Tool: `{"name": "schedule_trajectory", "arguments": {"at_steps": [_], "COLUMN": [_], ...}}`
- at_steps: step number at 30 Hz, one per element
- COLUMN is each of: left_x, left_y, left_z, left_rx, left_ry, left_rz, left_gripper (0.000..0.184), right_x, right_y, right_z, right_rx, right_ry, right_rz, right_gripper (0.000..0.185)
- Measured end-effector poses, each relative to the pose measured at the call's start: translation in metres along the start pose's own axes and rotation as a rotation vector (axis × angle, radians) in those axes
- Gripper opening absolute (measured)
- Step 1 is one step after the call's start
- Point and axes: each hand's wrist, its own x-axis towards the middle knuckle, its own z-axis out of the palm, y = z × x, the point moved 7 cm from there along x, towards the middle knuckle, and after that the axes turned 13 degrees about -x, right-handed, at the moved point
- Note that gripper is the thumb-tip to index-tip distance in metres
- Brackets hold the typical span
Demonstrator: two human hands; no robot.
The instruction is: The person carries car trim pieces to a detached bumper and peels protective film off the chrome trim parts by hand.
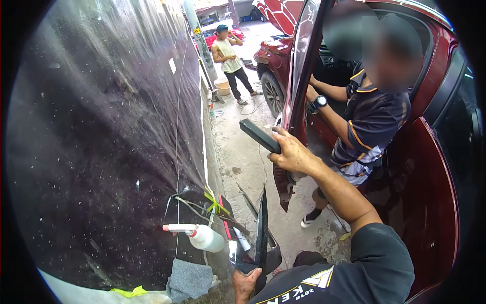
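Observation:
Near the middle of the view, my right hand [292, 150] is closed round one end of a dark rectangular block [259, 136], which points up and to the left. Low in the view, my left hand [246, 283] grips the lower end of a long black trim piece [262, 228] that stands roughly upright. Left of that piece are a white spray bottle [206, 238] with a red and white nozzle, a red-edged strip [226, 218] and a yellow-green ribbon [216, 204]. A grey cloth [190, 279] lies below the bottle.
At the right, a person in a dark shirt [379, 116] leans at the open door [304, 76] of a red car [425, 177]. Another person [230, 63] stands farther back near a bucket [222, 86]. Dark plastic sheeting [111, 142] covers the left side.

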Motion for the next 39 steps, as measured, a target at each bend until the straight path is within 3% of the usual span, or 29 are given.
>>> {"name": "schedule_trajectory", "arguments": {"at_steps": [3, 6, 15, 19, 24, 26, 28, 30, 31, 33, 34, 35, 37, 39], "left_x": [0.029, 0.049, 0.117, 0.134, 0.127, 0.132, 0.109, 0.108, 0.101, 0.092, 0.079, 0.077, 0.071, 0.056], "left_y": [0.014, 0.027, 0.085, 0.095, 0.099, 0.083, 0.104, 0.099, 0.094, 0.095, 0.105, 0.099, 0.094, 0.107], "left_z": [0.021, 0.039, 0.086, 0.09, 0.088, 0.079, 0.081, 0.077, 0.077, 0.074, 0.075, 0.073, 0.071, 0.076], "left_rx": [0.009, -0.007, -0.198, -0.128, -0.199, -0.109, 0.015, -0.127, -0.229, -0.248, -0.118, -0.134, -0.09, -0.126], "left_ry": [-0.014, 0.004, -0.031, -0.089, -0.127, -0.128, -0.111, -0.12, -0.126, -0.123, -0.104, -0.048, -0.003, 0.015], "left_rz": [0.187, 0.067, 0.285, 0.475, 0.324, 0.43, 0.36, 0.512, 0.373, 0.396, 0.381, 0.454, 0.486, 0.538], "left_gripper": [0.047, 0.049, 0.05, 0.056, 0.059, 0.048, 0.036, 0.032, 0.029, 0.026, 0.022, 0.02, 0.02, 0.022], "right_x": [-0.005, -0.009, -0.017, -0.029, -0.033, -0.038, -0.042, -0.045, -0.049, -0.054, -0.053, -0.049, -0.054, -0.047], "right_y": [0.006, 0.013, 0.029, 0.042, 0.052, 0.056, 0.062, 0.077, 0.08, 0.088, 0.098, 0.114, 0.108, 0.126], "right_z": [-0.005, -0.006, -0.026, -0.033, -0.045, -0.05, -0.057, -0.057, -0.061, -0.067, -0.065, -0.063, -0.074, -0.088], "right_rx": [0.023, 0.088, -0.013, 0.0, -0.097, -0.042, -0.084, -0.069, -0.078, -0.143, -0.144, -0.194, -0.166, -0.415], "right_ry": [-0.024, -0.013, -0.124, -0.224, 0.058, 0.085, 0.22, 0.197, 0.215, 0.289, 0.176, 0.363, 0.323, 0.156], "right_rz": [0.035, 0.019, 0.018, 0.225, 0.082, 0.093, 0.019, 0.11, 0.134, 0.078, 0.184, 0.036, 0.011, 0.189], "right_gripper": [0.045, 0.04, 0.043, 0.041, 0.031, 0.026, 0.025, 0.027, 0.026, 0.035, 0.041, 0.046, 0.044, 0.072]}}
